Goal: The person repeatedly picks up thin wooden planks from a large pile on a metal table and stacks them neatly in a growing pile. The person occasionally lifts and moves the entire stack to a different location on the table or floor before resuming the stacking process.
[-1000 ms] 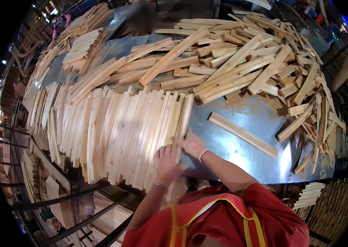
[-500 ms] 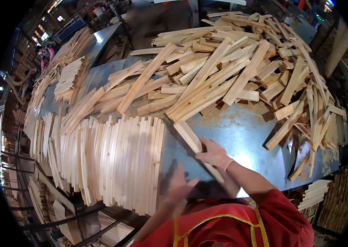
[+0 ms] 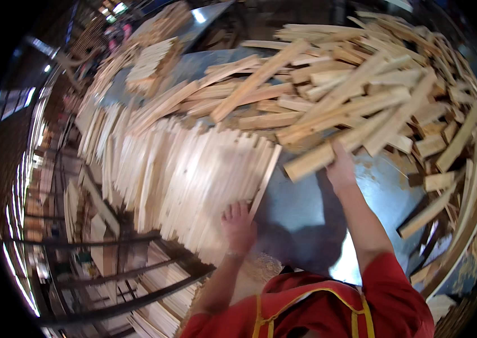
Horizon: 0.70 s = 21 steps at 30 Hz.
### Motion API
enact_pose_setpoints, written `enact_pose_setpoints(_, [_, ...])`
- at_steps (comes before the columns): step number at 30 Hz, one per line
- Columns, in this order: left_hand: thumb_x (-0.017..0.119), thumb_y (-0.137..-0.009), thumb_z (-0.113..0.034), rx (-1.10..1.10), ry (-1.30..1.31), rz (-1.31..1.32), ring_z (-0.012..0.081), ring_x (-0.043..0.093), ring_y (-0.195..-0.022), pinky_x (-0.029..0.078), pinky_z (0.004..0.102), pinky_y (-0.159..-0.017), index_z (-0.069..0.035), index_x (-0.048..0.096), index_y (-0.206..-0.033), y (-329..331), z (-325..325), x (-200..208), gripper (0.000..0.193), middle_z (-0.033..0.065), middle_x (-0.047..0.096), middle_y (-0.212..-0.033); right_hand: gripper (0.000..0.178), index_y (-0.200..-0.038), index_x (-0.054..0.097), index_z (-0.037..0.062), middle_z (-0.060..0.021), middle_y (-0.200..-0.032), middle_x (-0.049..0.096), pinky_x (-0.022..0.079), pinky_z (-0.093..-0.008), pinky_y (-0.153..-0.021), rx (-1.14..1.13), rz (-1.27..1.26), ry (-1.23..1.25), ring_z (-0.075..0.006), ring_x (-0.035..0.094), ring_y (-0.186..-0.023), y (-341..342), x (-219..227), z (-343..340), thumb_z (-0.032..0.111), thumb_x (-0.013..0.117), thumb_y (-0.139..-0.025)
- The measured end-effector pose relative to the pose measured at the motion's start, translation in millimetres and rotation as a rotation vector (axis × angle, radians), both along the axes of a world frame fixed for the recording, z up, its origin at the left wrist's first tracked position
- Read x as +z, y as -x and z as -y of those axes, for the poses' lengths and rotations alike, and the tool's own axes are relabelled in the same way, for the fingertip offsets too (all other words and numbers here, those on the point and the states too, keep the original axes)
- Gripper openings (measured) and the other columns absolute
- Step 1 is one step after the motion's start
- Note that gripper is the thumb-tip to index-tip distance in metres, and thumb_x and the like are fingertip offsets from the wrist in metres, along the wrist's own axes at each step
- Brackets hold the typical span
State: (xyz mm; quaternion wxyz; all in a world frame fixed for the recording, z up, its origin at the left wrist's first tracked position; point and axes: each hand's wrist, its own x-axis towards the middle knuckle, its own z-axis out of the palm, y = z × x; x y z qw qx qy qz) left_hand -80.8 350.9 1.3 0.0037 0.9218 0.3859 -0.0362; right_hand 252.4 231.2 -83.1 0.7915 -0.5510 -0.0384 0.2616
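A long row of pale wooden strips (image 3: 193, 174) lies side by side on the metal-topped table (image 3: 289, 197), left of centre. My left hand (image 3: 239, 228) rests on the row near its right end, fingers laid over the strips. One strip (image 3: 266, 174) makes up the row's right edge, its near end beside that hand. Farther right, my right hand (image 3: 341, 169) is closed on a thicker wooden strip (image 3: 313, 161), whose near end points toward the row. Its far end merges with the heap, and motion blur softens the grip.
A large jumbled heap of wooden strips (image 3: 356, 84) covers the back and right of the table. At the far left stands a smaller stack (image 3: 151, 65). Dark metal rails (image 3: 109, 281) run below the table's left side, with more boards beneath.
My right hand has let go of the strip it held, which now appears at the row's right edge, and has reached to another at the heap. My left hand has moved onto the row.
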Motion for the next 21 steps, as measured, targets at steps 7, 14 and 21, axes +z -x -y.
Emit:
enact_pose_setpoints(7, [0.067, -0.094, -0.046, -0.162, 0.113, 0.080, 0.0366, 0.047, -0.142, 0.035, 0.0532, -0.120, -0.007, 0.052, -0.149, 30.9, -12.9, -15.7, 0.069, 0.0145, 0.055, -0.146, 0.041, -0.144, 0.052, 0.0090, -0.0070, -0.125, 0.064, 0.056, -0.0440, -0.106, 0.367, -0.456, 0.015, -0.0263, 0.064, -0.117, 224.7, -21.9, 94.4, 0.013, 0.067, -0.106])
enact_pose_setpoints(14, [0.068, -0.093, -0.052, -0.226, 0.249, 0.190, 0.0332, 0.050, -0.137, 0.035, 0.0497, -0.119, -0.006, 0.057, -0.142, 60.2, 0.9, 23.4, 0.068, 0.0137, 0.058, -0.138, 0.037, -0.135, 0.063, 0.0106, -0.0107, -0.121, 0.071, 0.056, -0.0394, -0.098, 0.862, 0.627, 0.566, -0.0334, 0.067, -0.112, 292.3, -78.6, 27.9, 0.032, 0.064, -0.104])
enact_pose_setpoints(21, [0.071, -0.088, -0.046, -0.284, 0.126, 0.212, 0.0298, 0.052, -0.132, 0.038, 0.0467, -0.116, -0.009, 0.058, -0.138, 92.0, -18.5, 6.2, 0.063, 0.0082, 0.059, -0.134, 0.031, -0.095, 0.061, 0.0094, -0.0049, -0.089, 0.063, 0.050, -0.0371, -0.070, 0.722, 0.001, 0.230, -0.0228, 0.061, -0.082, 125.8, -13.7, -27.7, 0.040, 0.067, -0.101])
